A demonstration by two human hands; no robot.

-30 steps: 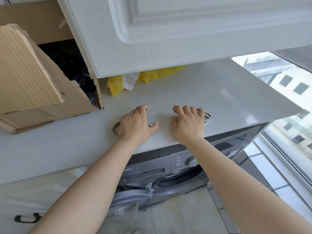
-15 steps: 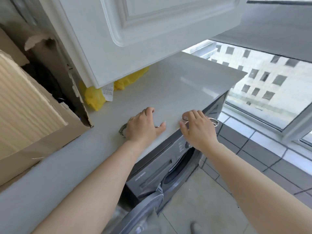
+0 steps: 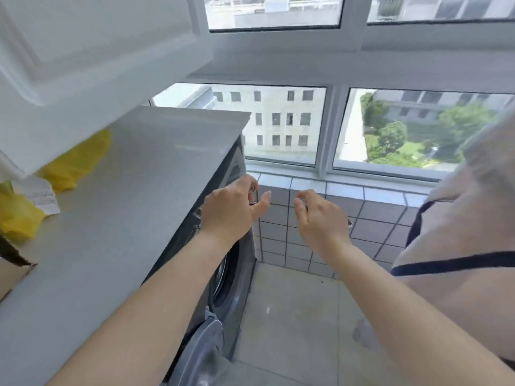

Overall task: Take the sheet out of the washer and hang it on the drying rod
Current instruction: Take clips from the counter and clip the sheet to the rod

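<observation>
My left hand (image 3: 234, 210) is in the air just past the counter's front edge, fingers curled round a small metal clip (image 3: 253, 190). To its right, my right hand (image 3: 320, 218) holds a second metal clip (image 3: 349, 222), with only the clip's tip showing. The dark grey washer (image 3: 237, 174) stands under the counter (image 3: 133, 196), its round door (image 3: 206, 355) swung open at the bottom. A beige sheet with dark blue stripes (image 3: 468, 213) fills the right side, hanging near my right arm. No drying rod is in view.
A white wall cabinet (image 3: 83, 51) hangs over the counter. Yellow bags (image 3: 75, 160) with a paper slip and a cardboard box corner (image 3: 11, 268) sit on the counter at left. A tiled low wall (image 3: 320, 188) and large windows lie ahead; a tiled floor is below.
Both hands lifted off the counter with the metal clips and moved right, clear of its edge. My view swung right toward the window, bringing the striped sheet into sight.
</observation>
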